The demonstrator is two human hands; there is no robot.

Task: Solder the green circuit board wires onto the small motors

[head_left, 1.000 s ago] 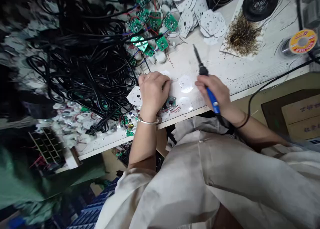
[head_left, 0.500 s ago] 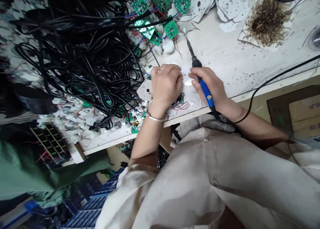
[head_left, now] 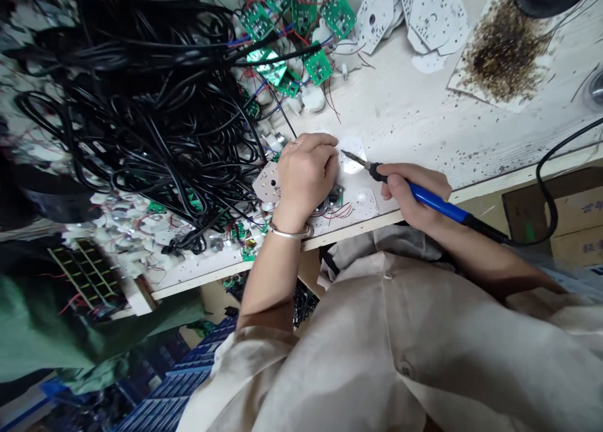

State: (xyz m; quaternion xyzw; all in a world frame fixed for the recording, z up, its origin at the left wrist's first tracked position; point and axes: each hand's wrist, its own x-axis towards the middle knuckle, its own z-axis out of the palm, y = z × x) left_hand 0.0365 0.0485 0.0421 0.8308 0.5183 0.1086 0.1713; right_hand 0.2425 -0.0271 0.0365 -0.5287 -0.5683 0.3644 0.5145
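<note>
My right hand is closed around a blue soldering iron. The iron points left, its tip over a small white circuit board on the bench. Just left of that board, my left hand rests with curled fingers; the fingertips are hidden, so what they hold cannot be made out. A white LED board shows at the left side of that hand. Under its right edge lies a small green circuit board with thin red wires.
A heap of black cables fills the left of the bench. Behind stand several green circuit boards and a stack of white boards. Brown solder residue covers a sheet at the right. The iron's cord runs off right.
My right hand has swung the soldering iron from pointing away at the far bench to pointing left, bringing its tip down to the white board. My left hand stays nearly in place.
</note>
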